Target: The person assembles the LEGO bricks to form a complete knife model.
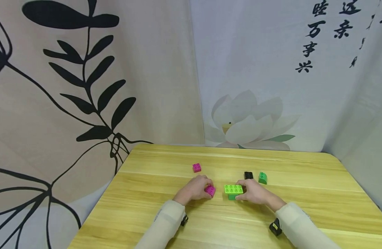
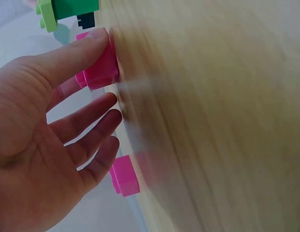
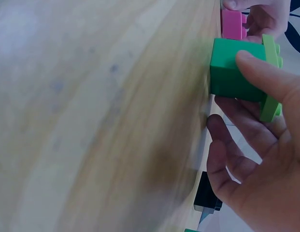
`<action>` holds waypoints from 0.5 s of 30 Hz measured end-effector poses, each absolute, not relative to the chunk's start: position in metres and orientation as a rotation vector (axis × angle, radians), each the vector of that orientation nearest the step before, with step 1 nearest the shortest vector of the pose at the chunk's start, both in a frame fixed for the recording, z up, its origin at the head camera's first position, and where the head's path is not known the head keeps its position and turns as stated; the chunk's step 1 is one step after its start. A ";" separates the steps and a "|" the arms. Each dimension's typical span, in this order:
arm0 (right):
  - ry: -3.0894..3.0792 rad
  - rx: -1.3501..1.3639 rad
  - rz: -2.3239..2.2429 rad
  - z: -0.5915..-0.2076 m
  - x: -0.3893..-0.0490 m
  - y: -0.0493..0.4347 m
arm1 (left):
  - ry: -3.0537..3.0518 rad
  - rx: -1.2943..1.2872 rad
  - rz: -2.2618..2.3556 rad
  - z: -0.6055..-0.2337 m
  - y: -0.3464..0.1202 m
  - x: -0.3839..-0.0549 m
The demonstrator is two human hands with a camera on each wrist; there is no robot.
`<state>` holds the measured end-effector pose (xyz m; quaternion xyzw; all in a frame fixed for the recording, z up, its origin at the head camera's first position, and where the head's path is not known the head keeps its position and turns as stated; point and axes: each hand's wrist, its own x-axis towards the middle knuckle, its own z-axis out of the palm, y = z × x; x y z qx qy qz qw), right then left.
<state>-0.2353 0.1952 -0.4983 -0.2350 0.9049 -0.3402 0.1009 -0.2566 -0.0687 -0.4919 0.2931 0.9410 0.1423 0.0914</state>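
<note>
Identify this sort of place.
Probably a curtained-off tabletop play spot: a lotus-print curtain hangs behind a wood-grain table, where a lime-green eight-stud toy brick tops a green brick.

Head view: bright, even, diffuse light; counter (image 1: 141, 186) warm-toned, pale sheen low centre. Soft shadows under left hand (image 1: 194, 189) and right hand (image 1: 255, 193). Grey shading down fabric backdrop (image 1: 340, 131) at right. Printed Chinese characters (image 1: 309, 49) legible. The 2 wrist views: dimmer, hazier. Left wrist: wood grain smeared, out of focus; faint pink reflection beside lower pink brick (image 2: 124, 176). Right wrist: bluish glare upper left, broad soft shadow beside the hand, grain blurred.
</note>
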 end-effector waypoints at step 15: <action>2.691 -0.696 -0.979 -0.500 -0.236 0.196 | 2.770 0.869 0.741 -0.474 -0.055 -0.256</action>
